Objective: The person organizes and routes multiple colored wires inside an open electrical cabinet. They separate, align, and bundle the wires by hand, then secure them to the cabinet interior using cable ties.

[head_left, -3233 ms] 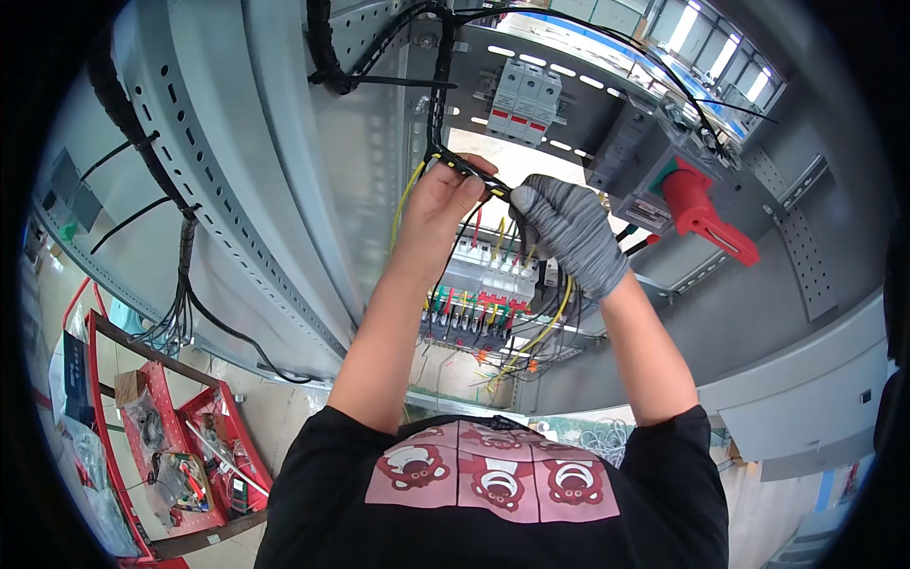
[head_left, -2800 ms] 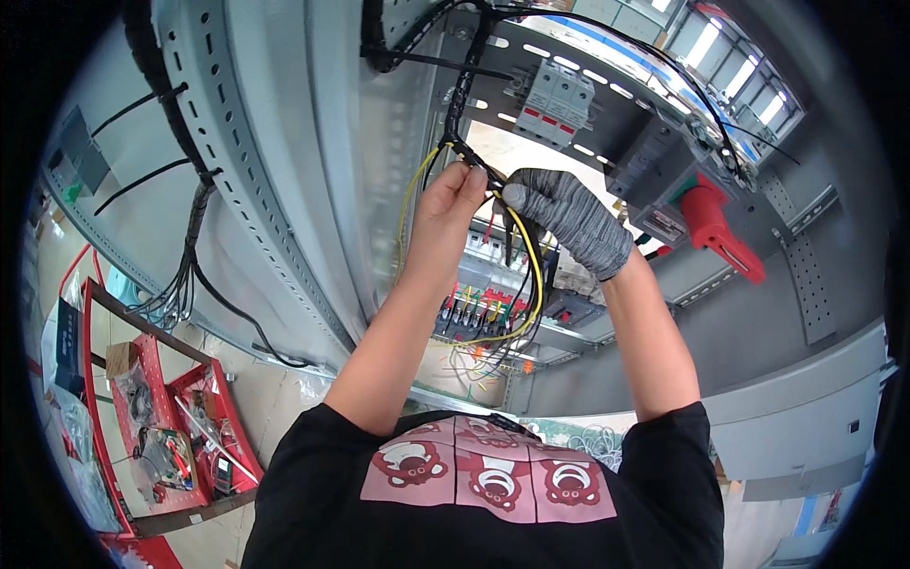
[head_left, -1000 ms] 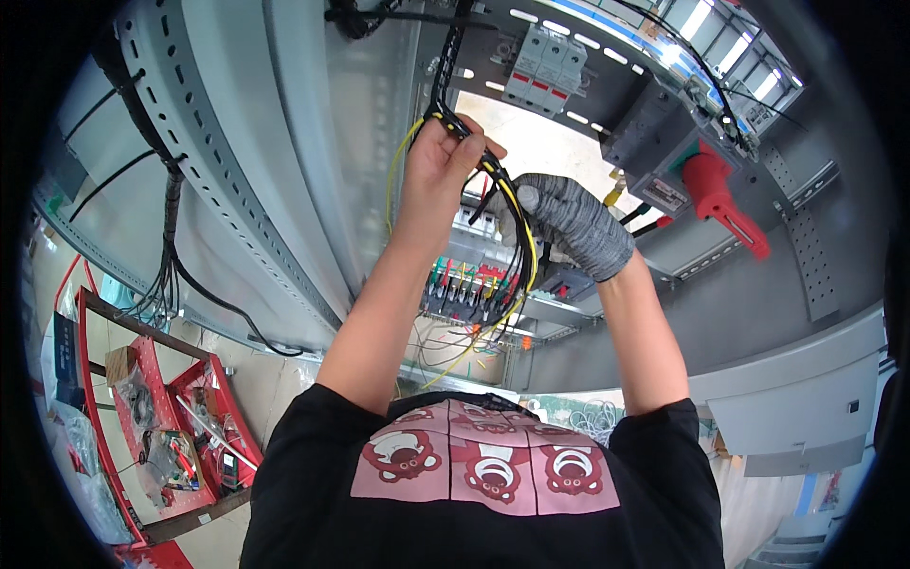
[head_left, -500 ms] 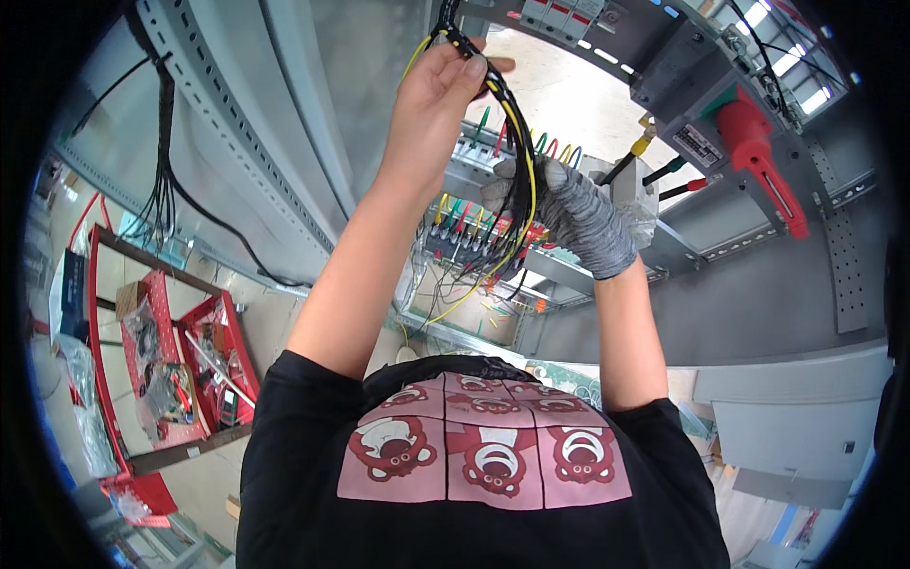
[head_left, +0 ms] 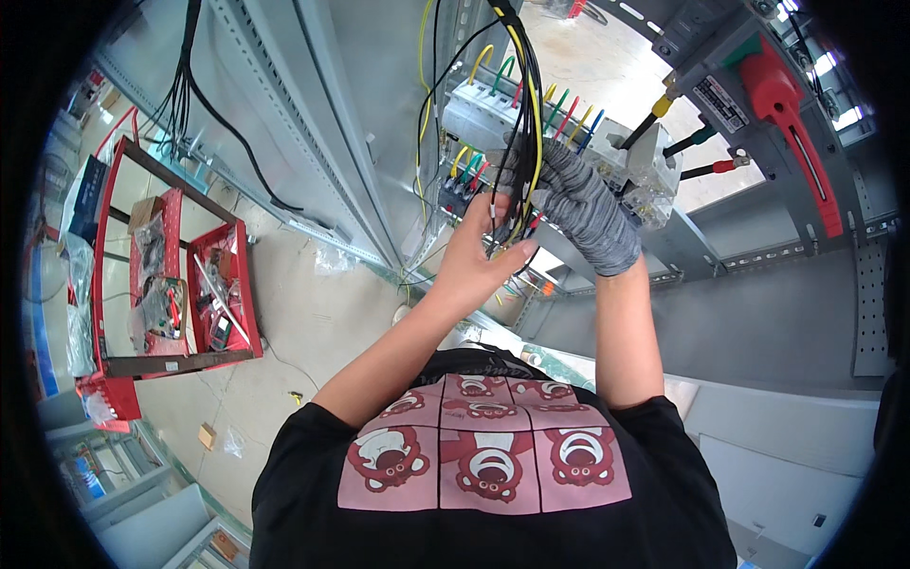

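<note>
A bundle of black wires (head_left: 531,100) with a yellow one among them hangs from the top of the cabinet frame. My right hand (head_left: 586,211), in a grey knitted glove, closes round the bundle at mid height, its fingers partly behind the wires. Lower down, my bare left hand (head_left: 482,254) holds the loose wire ends between thumb and fingers. Behind the hands are a row of white breakers (head_left: 479,116) with coloured wires and a lower terminal row, largely covered by the hands. One yellow-green wire (head_left: 424,104) hangs apart on the left.
A red rotary handle (head_left: 785,119) juts out on the right, near thick cables with yellow, green and red ends. Grey cabinet posts (head_left: 327,95) stand left, with another black wire harness (head_left: 180,95). A red tool cart (head_left: 227,354) stands on the floor at left.
My left hand has moved down from the upper part of the bundle to its loose ends. The right hand stays on the bundle. The view has shifted, showing more floor on the left.
</note>
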Motion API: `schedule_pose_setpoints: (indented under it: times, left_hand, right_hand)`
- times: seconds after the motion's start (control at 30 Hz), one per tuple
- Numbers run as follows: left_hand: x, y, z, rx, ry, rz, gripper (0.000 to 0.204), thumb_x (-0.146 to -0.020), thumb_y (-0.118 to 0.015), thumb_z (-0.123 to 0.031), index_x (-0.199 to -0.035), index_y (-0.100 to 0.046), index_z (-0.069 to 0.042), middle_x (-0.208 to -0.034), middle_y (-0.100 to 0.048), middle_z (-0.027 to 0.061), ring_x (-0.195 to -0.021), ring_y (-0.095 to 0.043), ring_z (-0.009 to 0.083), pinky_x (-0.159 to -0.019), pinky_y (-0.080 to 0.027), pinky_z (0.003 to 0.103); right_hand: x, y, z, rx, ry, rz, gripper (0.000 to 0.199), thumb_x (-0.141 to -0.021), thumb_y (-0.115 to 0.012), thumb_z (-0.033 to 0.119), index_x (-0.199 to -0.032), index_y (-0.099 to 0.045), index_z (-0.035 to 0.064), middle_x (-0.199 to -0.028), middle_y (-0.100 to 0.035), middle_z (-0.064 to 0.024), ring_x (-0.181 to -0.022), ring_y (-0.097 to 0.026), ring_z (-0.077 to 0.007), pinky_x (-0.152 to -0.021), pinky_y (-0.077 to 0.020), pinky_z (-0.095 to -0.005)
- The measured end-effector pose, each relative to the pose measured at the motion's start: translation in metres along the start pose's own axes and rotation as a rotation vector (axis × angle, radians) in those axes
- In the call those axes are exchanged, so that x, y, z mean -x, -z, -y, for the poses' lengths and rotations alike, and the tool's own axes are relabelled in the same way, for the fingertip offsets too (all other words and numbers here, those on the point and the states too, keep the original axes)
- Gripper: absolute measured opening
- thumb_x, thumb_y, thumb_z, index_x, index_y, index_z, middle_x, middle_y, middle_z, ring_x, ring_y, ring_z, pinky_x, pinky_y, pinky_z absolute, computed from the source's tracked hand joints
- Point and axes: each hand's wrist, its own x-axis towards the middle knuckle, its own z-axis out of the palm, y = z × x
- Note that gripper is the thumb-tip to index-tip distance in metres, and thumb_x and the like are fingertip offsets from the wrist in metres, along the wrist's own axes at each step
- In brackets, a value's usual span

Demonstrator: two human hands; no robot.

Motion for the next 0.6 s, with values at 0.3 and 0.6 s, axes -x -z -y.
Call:
schedule_pose_setpoints:
  times: [0.3,0.6]
  left_hand:
    - [0.015,0.001,-0.019,0.301,0.103,0.005,0.018,-0.087,-0.057,0.004,-0.102,-0.05,-0.001,-0.095,-0.058,0.0027,-0.083,-0.056,0.007,-0.075,-0.044,0.021]
    - [0.026,0.008,-0.034,0.015,0.132,0.064,0.03,-0.078,-0.064,0.01,-0.1,-0.049,-0.004,-0.089,-0.055,-0.0007,-0.084,-0.055,0.0058,-0.076,-0.045,0.02]
  right_hand:
    - [0.017,-0.004,0.021,0.093,-0.156,0.003,0.037,-0.084,-0.064,0.006,-0.12,-0.057,0.0005,-0.106,-0.064,-0.0055,-0.097,-0.058,-0.0131,-0.089,-0.0457,-0.0281]
    - [0.036,-0.005,0.003,0.055,-0.153,0.04,0.04,-0.082,-0.068,0.008,-0.118,-0.055,-0.0038,-0.1,-0.065,-0.0058,-0.087,-0.057,-0.0084,-0.079,-0.0491,-0.0247]
